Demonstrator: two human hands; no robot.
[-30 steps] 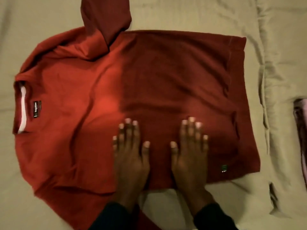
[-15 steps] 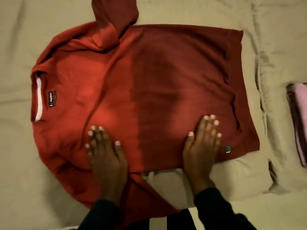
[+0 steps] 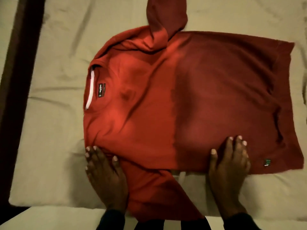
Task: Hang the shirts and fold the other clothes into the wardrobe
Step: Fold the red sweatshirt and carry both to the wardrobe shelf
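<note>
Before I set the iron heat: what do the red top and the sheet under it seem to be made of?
Red top: looks like a soft matte knit, perhaps cotton jersey or fleece; it drapes in rounded folds with no sheen. Sheet: thin smooth woven cloth with a faint sheen, creasing sharply.

Bed [image 3: 54,133] with one red sweater [image 3: 182,103] spread flat on it

A creased beige sheet covers the bed, with a dark wooden frame [image 3: 18,67] running along its left edge. The sweater lies across the middle, neck opening to the left, hem to the right; one sleeve runs off toward the far side, the other trails over the near edge of the bed
</note>
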